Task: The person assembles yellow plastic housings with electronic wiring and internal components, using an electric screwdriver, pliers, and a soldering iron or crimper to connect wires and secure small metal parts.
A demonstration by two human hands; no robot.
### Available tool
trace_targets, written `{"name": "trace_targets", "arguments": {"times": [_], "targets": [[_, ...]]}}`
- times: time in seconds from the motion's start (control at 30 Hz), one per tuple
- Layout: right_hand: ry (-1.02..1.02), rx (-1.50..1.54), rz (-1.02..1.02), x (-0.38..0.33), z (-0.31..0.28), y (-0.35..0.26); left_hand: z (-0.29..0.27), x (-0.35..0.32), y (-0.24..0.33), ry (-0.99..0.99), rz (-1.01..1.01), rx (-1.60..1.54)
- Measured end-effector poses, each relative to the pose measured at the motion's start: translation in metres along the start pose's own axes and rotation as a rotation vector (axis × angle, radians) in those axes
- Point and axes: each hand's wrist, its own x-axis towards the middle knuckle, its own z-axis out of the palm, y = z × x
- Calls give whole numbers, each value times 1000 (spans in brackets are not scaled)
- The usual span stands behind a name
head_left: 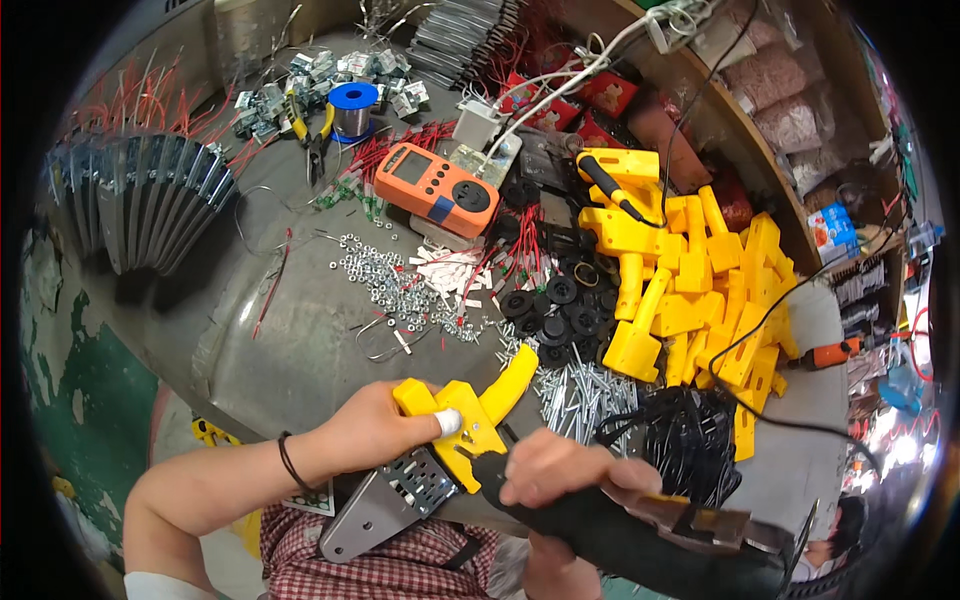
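My left hand, white tape round its thumb, is closed on a yellow plastic handle housing. A grey metal blade-shaped plate with a slotted section sticks out of the housing toward my lap. My right hand is closed around a dark elongated tool that looks like a power screwdriver. The tool's narrow end lies against or very near the housing's right side; its exact contact is hidden. Just beyond the housing lies a heap of long silver screws.
More yellow housings are heaped at right, beside black cords and black round knobs. Small nuts lie mid-table. Behind stand an orange meter, a solder spool and pliers. Metal plates stand far left.
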Motion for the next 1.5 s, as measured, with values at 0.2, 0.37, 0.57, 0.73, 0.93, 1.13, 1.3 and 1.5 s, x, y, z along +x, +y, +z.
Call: {"name": "trace_targets", "arguments": {"times": [0.2, 0.37, 0.57, 0.73, 0.93, 1.13, 1.3, 1.5], "targets": [[318, -64, -63, -17, 4, -2, 3, -3, 0, 6, 34, 406], [229, -80, -95, -7, 6, 5, 4, -5, -3, 60, 8, 395], [181, 70, -82, -1, -5, 12, 6, -3, -3, 85, 67, 388], [198, 36, -22, -1, 2, 4, 7, -6, -4, 96, 90, 416], [316, 46, -71, -7, -1, 4, 12, -13, -7, 85, 30, 194], [298, -55, -15, -26, 0, -20, 24, -35, -21, 61, -23, -38], [51, -63, -250, -29, 6, -9, 17, -34, -28, 77, -74, -131], [3, -97, -315, -34, 11, -10, 23, -43, -41, 85, 98, -161]]}}
